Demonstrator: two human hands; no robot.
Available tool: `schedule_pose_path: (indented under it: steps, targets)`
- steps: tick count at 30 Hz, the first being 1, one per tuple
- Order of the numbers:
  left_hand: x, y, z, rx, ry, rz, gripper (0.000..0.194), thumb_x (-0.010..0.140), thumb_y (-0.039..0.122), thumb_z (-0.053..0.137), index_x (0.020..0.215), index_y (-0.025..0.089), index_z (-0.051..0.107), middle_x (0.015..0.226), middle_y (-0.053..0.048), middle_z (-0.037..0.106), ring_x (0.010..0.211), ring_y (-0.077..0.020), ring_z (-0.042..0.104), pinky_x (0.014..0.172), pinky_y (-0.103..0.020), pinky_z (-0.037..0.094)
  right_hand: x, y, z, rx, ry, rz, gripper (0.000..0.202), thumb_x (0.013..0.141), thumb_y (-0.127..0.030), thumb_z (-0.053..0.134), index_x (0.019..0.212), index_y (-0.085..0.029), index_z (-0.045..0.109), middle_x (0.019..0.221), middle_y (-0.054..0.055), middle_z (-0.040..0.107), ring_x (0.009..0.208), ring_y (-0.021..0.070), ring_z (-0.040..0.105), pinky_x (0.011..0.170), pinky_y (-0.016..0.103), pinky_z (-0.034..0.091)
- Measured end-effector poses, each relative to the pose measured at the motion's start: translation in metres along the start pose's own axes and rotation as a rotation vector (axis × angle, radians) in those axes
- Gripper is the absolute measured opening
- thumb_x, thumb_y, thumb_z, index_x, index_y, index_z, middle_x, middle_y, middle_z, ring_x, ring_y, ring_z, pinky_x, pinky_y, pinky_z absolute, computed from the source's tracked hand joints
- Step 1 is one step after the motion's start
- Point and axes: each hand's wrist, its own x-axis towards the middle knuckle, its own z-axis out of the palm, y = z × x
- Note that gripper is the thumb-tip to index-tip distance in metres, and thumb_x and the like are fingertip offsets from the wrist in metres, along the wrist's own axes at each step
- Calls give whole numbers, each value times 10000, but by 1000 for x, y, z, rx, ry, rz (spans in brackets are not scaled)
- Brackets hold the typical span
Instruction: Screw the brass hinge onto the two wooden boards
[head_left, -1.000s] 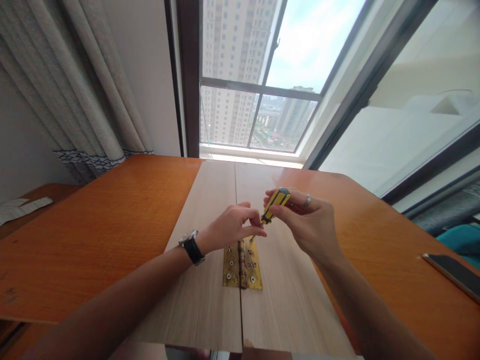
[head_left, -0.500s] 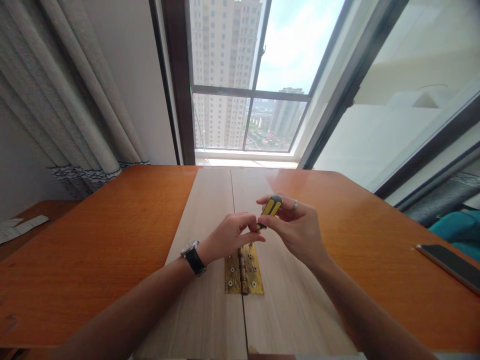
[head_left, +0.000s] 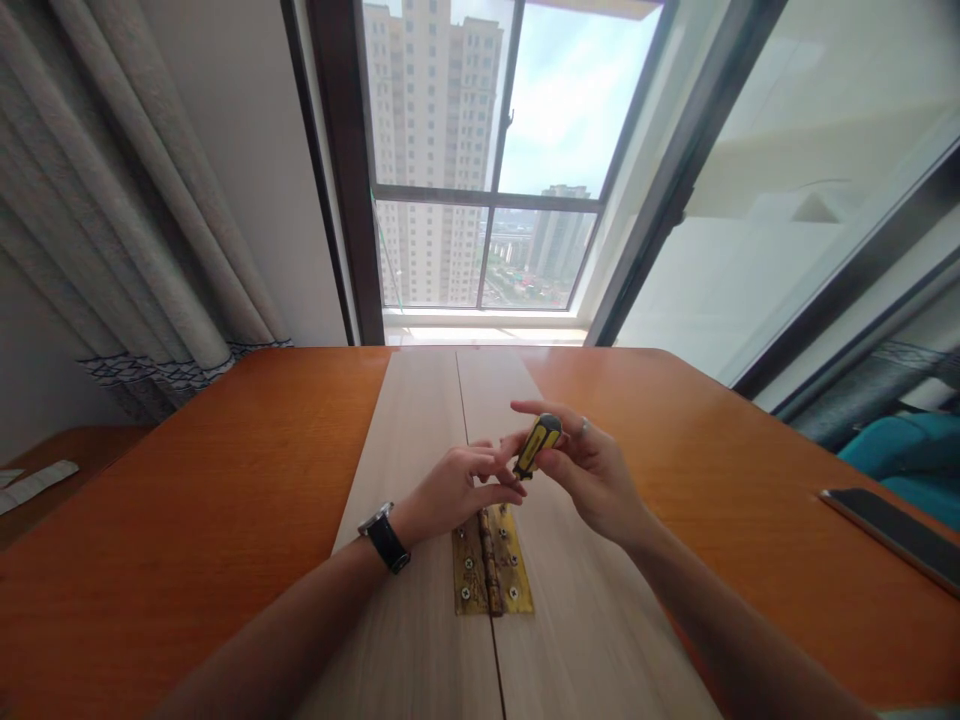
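My right hand (head_left: 592, 470) holds a short yellow and black screwdriver (head_left: 538, 443) by its handle, with thumb and fingers around it. The handle leans, its butt end up and to the right. At its lower end are the pinched fingertips of my left hand (head_left: 465, 490); what lies between them is hidden. Both hands are over a brass-coloured hinge (head_left: 493, 575), whose far end they partly cover. It lies across the seam between two pale wooden boards (head_left: 420, 420), with several cross-head screws in its leaves.
The boards lie on an orange-brown wooden table (head_left: 300, 430). A dark phone (head_left: 892, 535) is on the table's right side. Beyond the far edge is a window (head_left: 487, 200), with a grey curtain (head_left: 142, 200) to the left. A teal item (head_left: 907, 455) lies at the right.
The view has tilted up a little, so the table sits lower. The screwdriver handle has turned in my right fingers, and its yellow sides show differently. Both hands stay at the hinge.
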Motion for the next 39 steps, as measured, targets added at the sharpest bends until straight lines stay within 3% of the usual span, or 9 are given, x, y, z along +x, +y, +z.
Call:
schedule_pose_path:
  steps: [4, 8, 10, 15, 20, 25, 28, 31, 39]
  targets:
    - [3, -1, 0, 65, -1, 8, 153, 806, 287, 812, 776, 156, 740, 953, -57, 716, 910, -180, 633, 818, -282, 494, 2, 3, 7, 8, 107, -83, 222, 932, -358, 674, 1127, -283, 598, 910, 21, 730, 798, 161, 685, 692, 300, 563]
    - [6, -3, -1, 126, -9, 70, 291, 831, 393, 796, 705, 148, 702, 779, -38, 664, 866, -185, 584, 803, -292, 458, 3, 5, 10, -211, 258, -207, 244, 722, -326, 876, 848, -226, 692, 899, 25, 644, 825, 165, 620, 706, 289, 528]
    - [7, -3, -1, 109, -15, 86, 329, 835, 430, 788, 697, 147, 694, 742, -37, 667, 854, -188, 578, 816, -302, 453, 2, 3, 9, -275, 276, -205, 196, 704, -257, 888, 805, -227, 723, 802, 2, 615, 745, 145, 585, 655, 268, 497]
    - [6, 0, -1, 27, -5, 73, 287, 789, 375, 838, 709, 140, 695, 793, -34, 700, 839, -170, 594, 797, -279, 448, -1, -4, 2, -414, 178, -182, 124, 831, -207, 780, 941, -259, 801, 803, 17, 684, 752, 157, 633, 664, 282, 507]
    - [6, -1, 1, -12, 23, -24, 294, 730, 336, 875, 677, 137, 666, 740, 0, 655, 769, -146, 580, 748, -255, 445, -3, -2, 3, -319, 51, -159, 185, 937, -243, 658, 1079, -244, 776, 931, 51, 763, 862, 193, 712, 820, 347, 568]
    - [7, -3, 1, 14, 14, -14, 342, 757, 390, 844, 675, 130, 638, 762, 0, 632, 716, -123, 534, 685, -236, 425, -7, 9, 7, -318, 146, -171, 274, 928, -247, 674, 1198, -275, 707, 1058, 51, 741, 967, 198, 698, 958, 397, 537]
    - [6, -3, 0, 85, 2, -41, 397, 792, 468, 803, 673, 129, 634, 733, -2, 604, 713, -128, 516, 655, -235, 407, -9, 12, 9, -420, 220, -206, 366, 798, -246, 819, 1146, -306, 722, 1062, 30, 698, 964, 193, 660, 851, 333, 532]
    - [6, -2, -1, 75, -40, -47, 388, 798, 468, 800, 698, 127, 644, 713, 4, 589, 701, -127, 512, 647, -239, 407, -6, 10, 9, -459, 237, -165, 322, 786, -220, 829, 1086, -314, 755, 996, 14, 707, 926, 177, 651, 813, 308, 515]
    - [6, 0, 0, -2, -3, -9, 430, 745, 499, 838, 658, 129, 635, 718, 4, 625, 687, -116, 498, 647, -239, 404, -2, 0, 6, -174, 36, -6, 43, 846, -236, 771, 867, -257, 803, 954, 46, 751, 1055, 227, 703, 871, 324, 569]
